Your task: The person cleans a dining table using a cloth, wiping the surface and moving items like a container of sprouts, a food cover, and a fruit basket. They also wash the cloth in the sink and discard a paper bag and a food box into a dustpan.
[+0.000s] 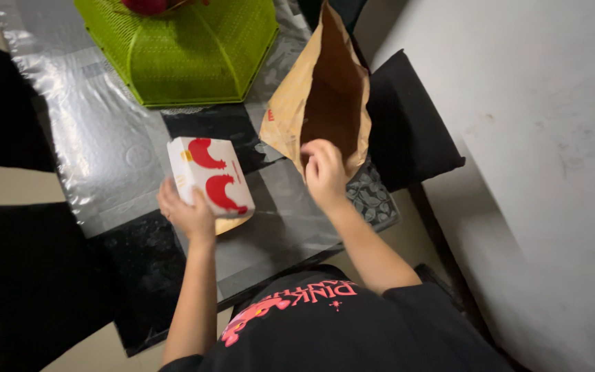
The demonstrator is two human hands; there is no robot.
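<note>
white box (209, 176) in left grip (186, 210) — right grip (324, 172) at paper bag (321, 89).

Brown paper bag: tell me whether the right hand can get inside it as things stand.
Probably yes. The right hand is already at the open mouth of the brown paper bag, with nothing between them. The left hand holds the white box with red roosters off to the side.
</note>
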